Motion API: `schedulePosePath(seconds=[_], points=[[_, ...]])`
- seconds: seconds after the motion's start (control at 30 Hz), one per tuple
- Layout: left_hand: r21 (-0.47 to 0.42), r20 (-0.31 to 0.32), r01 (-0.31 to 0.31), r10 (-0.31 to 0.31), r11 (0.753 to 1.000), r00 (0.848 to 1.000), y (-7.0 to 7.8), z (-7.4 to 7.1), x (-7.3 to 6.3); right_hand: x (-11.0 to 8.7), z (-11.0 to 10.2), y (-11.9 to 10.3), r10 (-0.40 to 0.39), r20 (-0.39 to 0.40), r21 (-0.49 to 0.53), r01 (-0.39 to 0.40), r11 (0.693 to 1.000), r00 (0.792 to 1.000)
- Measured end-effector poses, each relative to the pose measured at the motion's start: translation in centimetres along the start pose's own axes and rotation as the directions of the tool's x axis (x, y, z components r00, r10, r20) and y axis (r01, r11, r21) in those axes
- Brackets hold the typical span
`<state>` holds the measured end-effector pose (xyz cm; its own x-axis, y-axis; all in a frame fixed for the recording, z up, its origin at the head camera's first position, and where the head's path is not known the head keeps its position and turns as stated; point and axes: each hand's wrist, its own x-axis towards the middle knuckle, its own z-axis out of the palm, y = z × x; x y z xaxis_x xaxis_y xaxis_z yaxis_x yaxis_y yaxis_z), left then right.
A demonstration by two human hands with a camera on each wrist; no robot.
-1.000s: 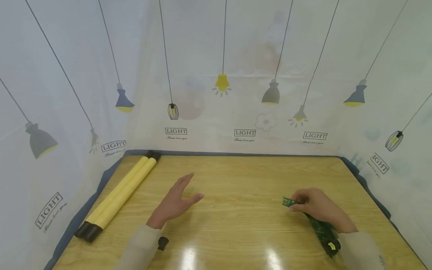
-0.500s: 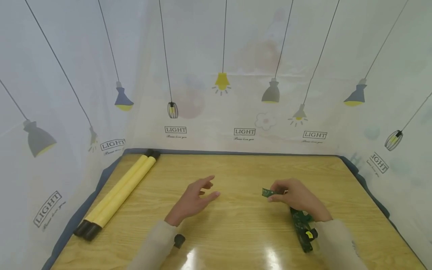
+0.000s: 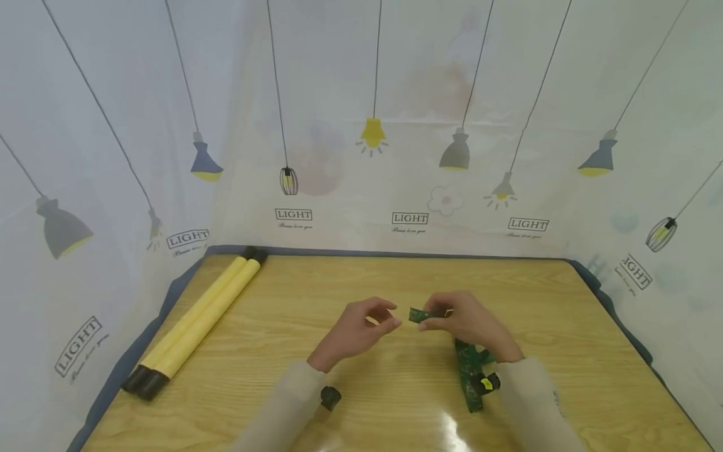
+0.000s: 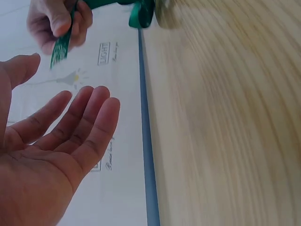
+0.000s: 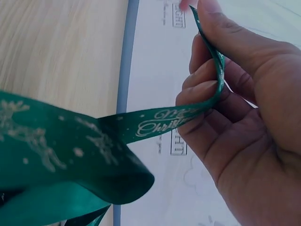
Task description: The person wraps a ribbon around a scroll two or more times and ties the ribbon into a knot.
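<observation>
A green ribbon (image 5: 155, 122) with a pale Christmas print, lettering and reindeer among it, is pinched between the thumb and fingers of my right hand (image 3: 465, 320). Its short free end points left past the fingertips. In the head view the rest of the ribbon (image 3: 467, 376) hangs below that hand in loose folds. My left hand (image 3: 357, 331) faces the free end across a small gap, its fingers gently bent and the thumb apart. The left wrist view shows nothing in the left palm (image 4: 42, 174), with the ribbon end (image 4: 60, 51) beyond the fingers.
Two yellow rods with black ends (image 3: 198, 326) lie side by side along the left of the wooden table (image 3: 339, 276). White sheeting printed with lamps (image 3: 350, 188) walls the back and sides. Small black devices sit below the left wrist (image 3: 330, 397) and right wrist (image 3: 489, 383).
My right hand has moved left, bringing the ribbon with it. My left hand has come right, its fingers bending more, so the gap between the hands is much smaller.
</observation>
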<state>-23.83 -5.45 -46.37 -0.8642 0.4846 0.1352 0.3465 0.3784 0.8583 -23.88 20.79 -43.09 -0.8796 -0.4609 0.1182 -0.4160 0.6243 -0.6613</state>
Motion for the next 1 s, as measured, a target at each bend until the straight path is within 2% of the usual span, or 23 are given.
schedulePosePath(seconds=[0.2, 0.4, 0.57, 0.73, 1.0], points=[[-0.031, 0.002, -0.064, 0.064, 0.997, 0.998, 1.2, 1.3, 0.4, 0.4, 1.1, -0.8, -0.028, 0.039, 0.065, 0.026, 0.998, 0.999], [-0.096, 0.013, -0.058, 0.059, 0.994, 0.998, 1.4, 2.0, 0.3, 0.3, 1.8, -0.9, -0.042, 0.058, 0.083, 0.037, 0.996, 0.997], [-0.109, 0.013, -0.069, 0.071, 0.992, 0.997, 1.2, 1.8, 0.3, 0.3, 2.0, -0.7, -0.055, 0.072, 0.071, 0.05, 0.996, 0.996], [-0.096, 0.007, -0.087, 0.088, 0.992, 0.996, 1.1, 1.3, 0.4, 0.4, 1.8, 0.0, -0.055, 0.144, 0.056, 0.047, 0.997, 0.988], [-0.074, -0.019, -0.06, 0.059, 0.995, 0.998, 0.7, 0.5, 0.2, -0.2, 0.7, 1.6, 0.008, 0.248, 0.098, -0.033, 0.995, 0.969]])
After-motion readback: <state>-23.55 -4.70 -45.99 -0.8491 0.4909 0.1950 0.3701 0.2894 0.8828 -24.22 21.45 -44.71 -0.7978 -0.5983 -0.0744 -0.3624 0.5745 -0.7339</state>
